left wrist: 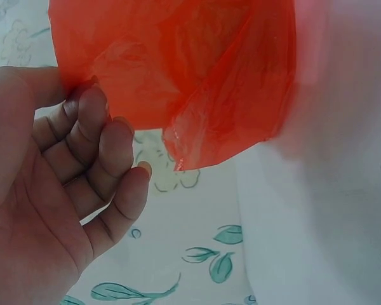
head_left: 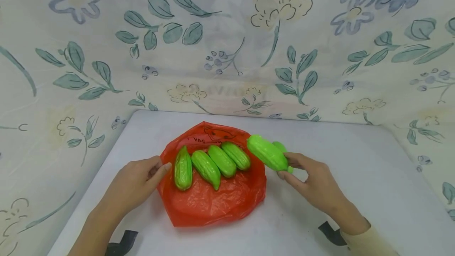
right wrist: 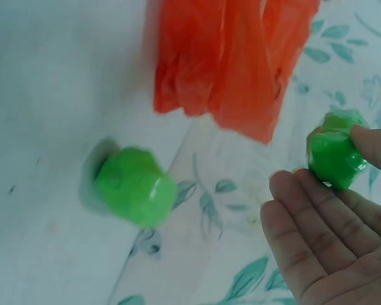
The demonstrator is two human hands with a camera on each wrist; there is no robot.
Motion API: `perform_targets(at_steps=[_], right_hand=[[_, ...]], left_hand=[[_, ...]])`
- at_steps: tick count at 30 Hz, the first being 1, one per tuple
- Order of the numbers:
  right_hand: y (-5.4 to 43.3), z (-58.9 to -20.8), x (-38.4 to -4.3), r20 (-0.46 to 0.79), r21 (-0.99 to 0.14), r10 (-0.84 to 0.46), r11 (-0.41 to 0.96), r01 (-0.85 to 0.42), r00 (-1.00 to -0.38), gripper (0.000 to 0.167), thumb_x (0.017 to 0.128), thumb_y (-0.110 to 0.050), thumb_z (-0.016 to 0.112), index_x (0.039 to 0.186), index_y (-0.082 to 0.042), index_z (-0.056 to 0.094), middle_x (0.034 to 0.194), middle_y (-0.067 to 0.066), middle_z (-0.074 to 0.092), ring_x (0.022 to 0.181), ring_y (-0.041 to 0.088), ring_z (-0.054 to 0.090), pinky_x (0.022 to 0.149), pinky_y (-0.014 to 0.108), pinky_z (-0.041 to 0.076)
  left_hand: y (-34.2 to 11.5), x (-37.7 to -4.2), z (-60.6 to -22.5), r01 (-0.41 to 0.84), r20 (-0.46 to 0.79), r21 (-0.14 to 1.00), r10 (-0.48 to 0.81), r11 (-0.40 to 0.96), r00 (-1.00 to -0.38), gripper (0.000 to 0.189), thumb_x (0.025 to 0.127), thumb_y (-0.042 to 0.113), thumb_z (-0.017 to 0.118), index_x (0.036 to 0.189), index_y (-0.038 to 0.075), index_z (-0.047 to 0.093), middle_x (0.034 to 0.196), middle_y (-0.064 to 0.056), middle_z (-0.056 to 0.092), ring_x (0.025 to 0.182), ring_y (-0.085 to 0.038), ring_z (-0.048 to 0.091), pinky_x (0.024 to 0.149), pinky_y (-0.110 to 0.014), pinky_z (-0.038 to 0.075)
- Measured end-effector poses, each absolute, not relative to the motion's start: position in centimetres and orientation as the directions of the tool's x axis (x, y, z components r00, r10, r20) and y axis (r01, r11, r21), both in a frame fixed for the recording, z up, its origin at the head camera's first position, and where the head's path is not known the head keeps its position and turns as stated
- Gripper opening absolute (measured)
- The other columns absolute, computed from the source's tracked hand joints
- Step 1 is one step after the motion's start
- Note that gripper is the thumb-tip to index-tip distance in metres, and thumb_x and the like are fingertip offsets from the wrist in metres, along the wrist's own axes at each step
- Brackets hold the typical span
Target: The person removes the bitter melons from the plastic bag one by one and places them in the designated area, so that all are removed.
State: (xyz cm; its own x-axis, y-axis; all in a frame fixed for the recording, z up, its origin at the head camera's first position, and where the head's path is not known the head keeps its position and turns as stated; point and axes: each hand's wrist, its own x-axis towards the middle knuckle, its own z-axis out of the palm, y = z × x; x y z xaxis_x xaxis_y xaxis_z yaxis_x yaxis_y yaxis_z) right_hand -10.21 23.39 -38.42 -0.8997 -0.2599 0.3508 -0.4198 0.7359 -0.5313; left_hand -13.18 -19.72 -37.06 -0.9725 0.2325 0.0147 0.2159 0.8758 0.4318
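Observation:
A red plastic bag (head_left: pixel 213 206) lies with its mouth spread, and several green ribbed cucumbers (head_left: pixel 222 161) rest side by side in it. My left hand (head_left: pixel 133 183) pinches the bag's left rim between thumb and fingers; the left wrist view shows the red film (left wrist: pixel 140 70) at the fingertips. To the right of the bag, my right hand (head_left: pixel 316 181) holds one cucumber (head_left: pixel 266 152) by its near end, thumb against fingers, raised and tilted toward the bag. Another cucumber (head_left: pixel 280 146), partly hidden behind the held one, lies on the white table; the right wrist view shows this loose cucumber (right wrist: pixel 136 187) apart from the hand.
The white tabletop (head_left: pixel 355 161) extends around the bag. Floral cloth (head_left: pixel 227 50) hangs behind the table and at its sides. Dark printed marks (head_left: pixel 332 233) show near the table's front edge, close to both forearms.

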Motion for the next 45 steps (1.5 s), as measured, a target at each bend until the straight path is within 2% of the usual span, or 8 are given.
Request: perform_targets(at_steps=[9, 18, 27, 34, 45], right_hand=[[26.0, -39.0, -10.8, 0.382, -0.522, -0.181, 0.767, -0.373, -0.906, 0.041, 0.091, -0.011, 0.082, 0.128, -0.003, 0.064, 0.115, 0.011, 0.076, 0.102, 0.029, 0.075, 0.085, 0.051, 0.059], [27.4, -39.5, -10.9, 0.3, -0.562, -0.087, 0.788, -0.25, -0.95, 0.038, 0.098, -0.02, 0.075, 0.13, -0.001, 0.063, 0.115, 0.016, 0.075, 0.105, 0.038, 0.073, 0.087, 0.057, 0.057], [28.3, -39.9, -11.0, 0.22, -0.585, -0.007, 0.799, -0.138, -0.976, 0.044, 0.102, -0.028, 0.071, 0.132, 0.002, 0.06, 0.118, 0.022, 0.073, 0.108, 0.043, 0.072, 0.087, 0.057, 0.057], [28.7, -40.6, -11.2, 0.166, -0.622, 0.041, 0.78, -0.073, -0.985, 0.049, 0.103, -0.034, 0.068, 0.132, 0.005, 0.061, 0.117, 0.023, 0.073, 0.104, 0.041, 0.073, 0.083, 0.053, 0.059], [29.2, -41.5, -11.7, 0.117, -0.624, 0.068, 0.781, -0.02, -0.991, 0.056, 0.104, -0.039, 0.066, 0.133, 0.008, 0.059, 0.118, 0.026, 0.072, 0.107, 0.045, 0.071, 0.085, 0.053, 0.059]], left_hand=[[-19.7, -13.2, -37.2, 0.219, 0.018, 0.431, 0.235, 0.875, -0.972, 0.025, 0.102, 0.031, 0.067, 0.086, 0.016, 0.056, 0.064, 0.004, 0.049, 0.063, -0.016, 0.049, 0.057, -0.028, 0.044], [-19.8, -13.2, -37.2, 0.224, 0.024, 0.427, 0.236, 0.876, -0.971, 0.026, 0.103, 0.032, 0.066, 0.086, 0.016, 0.055, 0.064, 0.004, 0.048, 0.063, -0.016, 0.048, 0.057, -0.028, 0.043], [-19.9, -13.3, -37.3, 0.231, 0.028, 0.426, 0.242, 0.875, -0.97, 0.025, 0.103, 0.031, 0.066, 0.086, 0.017, 0.055, 0.064, 0.004, 0.048, 0.064, -0.016, 0.048, 0.057, -0.028, 0.042], [-19.9, -13.3, -37.4, 0.222, 0.015, 0.427, 0.238, 0.876, -0.971, 0.026, 0.103, 0.032, 0.066, 0.086, 0.016, 0.055, 0.064, 0.004, 0.048, 0.063, -0.016, 0.048, 0.056, -0.028, 0.042], [-19.8, -13.3, -37.5, 0.227, 0.023, 0.435, 0.241, 0.871, -0.97, 0.027, 0.103, 0.031, 0.066, 0.085, 0.016, 0.055, 0.064, 0.003, 0.048, 0.063, -0.016, 0.048, 0.056, -0.028, 0.041]])
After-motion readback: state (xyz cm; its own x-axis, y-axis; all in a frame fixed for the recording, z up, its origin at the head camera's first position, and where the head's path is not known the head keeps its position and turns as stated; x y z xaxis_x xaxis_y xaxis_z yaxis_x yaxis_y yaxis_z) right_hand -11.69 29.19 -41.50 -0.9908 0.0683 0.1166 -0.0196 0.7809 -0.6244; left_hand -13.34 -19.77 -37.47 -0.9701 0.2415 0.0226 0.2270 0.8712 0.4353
